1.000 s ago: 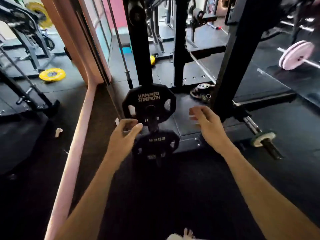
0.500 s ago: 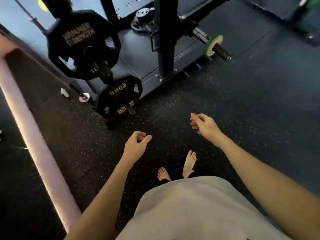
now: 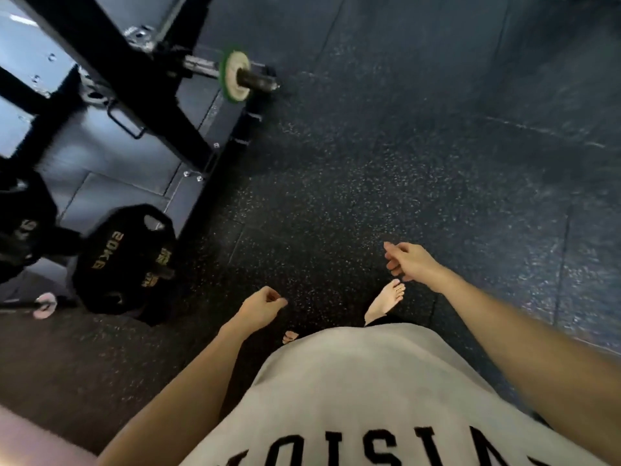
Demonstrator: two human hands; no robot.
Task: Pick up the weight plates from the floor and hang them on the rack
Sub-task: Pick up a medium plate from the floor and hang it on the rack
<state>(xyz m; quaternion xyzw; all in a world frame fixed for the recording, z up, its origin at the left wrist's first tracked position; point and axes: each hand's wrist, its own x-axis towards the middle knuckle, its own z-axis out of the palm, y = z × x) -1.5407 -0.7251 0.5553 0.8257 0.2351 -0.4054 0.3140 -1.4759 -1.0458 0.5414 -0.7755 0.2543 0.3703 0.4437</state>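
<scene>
Left hand (image 3: 260, 306): hanging loosely curled, gripping nothing.
Right hand (image 3: 408, 262): hanging relaxed, carrying nothing.
Weight plate (image 3: 126, 258): sitting on a peg of the rack (image 3: 134, 79), stored off the floor (image 3: 403, 146).
Floor plates: none showing; likely searching for another.

Both hands (image 3: 260, 306) (image 3: 411, 262) empty over speckled floor (image 3: 369, 163); black plate (image 3: 124, 260) hangs, apparently, on rack (image 3: 134, 79).
</scene>
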